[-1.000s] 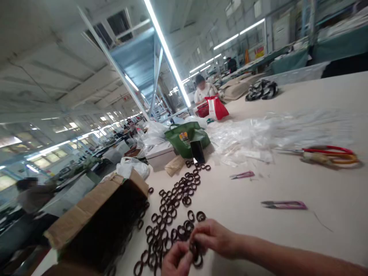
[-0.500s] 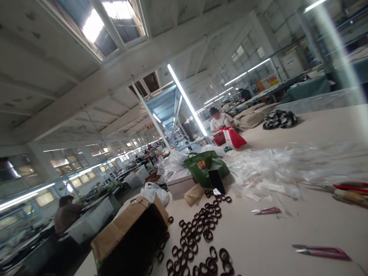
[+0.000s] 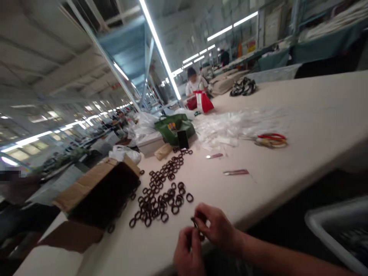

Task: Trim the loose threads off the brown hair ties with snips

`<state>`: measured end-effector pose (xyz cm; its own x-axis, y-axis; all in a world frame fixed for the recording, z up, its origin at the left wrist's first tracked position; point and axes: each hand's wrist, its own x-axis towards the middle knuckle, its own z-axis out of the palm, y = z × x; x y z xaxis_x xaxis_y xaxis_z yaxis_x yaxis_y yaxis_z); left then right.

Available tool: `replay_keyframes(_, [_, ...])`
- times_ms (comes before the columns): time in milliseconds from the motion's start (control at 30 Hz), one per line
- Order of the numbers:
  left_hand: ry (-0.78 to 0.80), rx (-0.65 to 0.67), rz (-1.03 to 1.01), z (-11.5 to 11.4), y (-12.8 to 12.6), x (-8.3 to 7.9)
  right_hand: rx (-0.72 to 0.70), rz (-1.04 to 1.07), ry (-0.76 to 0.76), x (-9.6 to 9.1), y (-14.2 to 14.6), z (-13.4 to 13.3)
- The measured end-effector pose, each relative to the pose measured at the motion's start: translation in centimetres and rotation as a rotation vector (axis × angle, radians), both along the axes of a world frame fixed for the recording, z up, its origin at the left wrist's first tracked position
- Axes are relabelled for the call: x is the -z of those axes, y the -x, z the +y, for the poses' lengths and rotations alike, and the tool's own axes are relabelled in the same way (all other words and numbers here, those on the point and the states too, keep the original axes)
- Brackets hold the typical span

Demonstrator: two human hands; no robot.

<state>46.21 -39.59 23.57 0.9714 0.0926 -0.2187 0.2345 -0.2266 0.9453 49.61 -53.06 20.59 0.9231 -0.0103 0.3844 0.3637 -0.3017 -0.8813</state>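
Observation:
My left hand (image 3: 188, 251) and my right hand (image 3: 217, 226) meet above the table's near edge, fingertips closed together. Pinched between them is a small dark ring (image 3: 196, 225), mostly hidden by the fingers and blurred. Just beyond lie many loose dark brown rings (image 3: 156, 203), spread in a heap that trails away to the back of the table. An open cardboard box (image 3: 86, 184), black inside, stands tilted to the left of the rings.
Two pink-handled thread snips (image 3: 237, 172) and red-handled scissors (image 3: 271, 140) lie on the table (image 3: 207, 184). Behind are clear plastic bags (image 3: 230, 124), a green bag (image 3: 174, 128) and a red bag (image 3: 204, 101). A white bin (image 3: 330, 226) stands below, right. A person (image 3: 195, 82) sits beyond.
The view has swung down and to the right, so the table's near edge and the bin now show. Both my hands have come into view, holding a small dark ring.

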Motion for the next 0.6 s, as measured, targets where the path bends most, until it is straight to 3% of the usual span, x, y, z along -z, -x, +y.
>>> replay_keyframes(33, [0.085, -0.040, -0.083, -0.1, 0.3, 0.3, -0.005, -0.036, -0.030, -0.6, 0.2, -0.2])
replay_keyframes(167, [0.535, -0.104, -0.031, -1.0, 0.0, 0.8, -0.058, -0.184, -0.184, -2.2, -0.1, -0.5])
replay_keyframes(267, [0.675, -0.082, -0.024, -1.8, -0.3, 0.6, -0.060, -0.222, -0.234, -2.4, 0.2, -0.7])
replay_keyframes(400, [0.549, -0.124, -0.117, -2.3, -0.2, 0.5, -0.087, -0.137, -0.284, -2.1, 0.5, -1.2])
replay_keyframes(600, [0.214, -0.139, -0.227, -1.6, -0.2, 0.4, -0.179, 0.086, -0.368, -1.8, 0.7, -2.2])
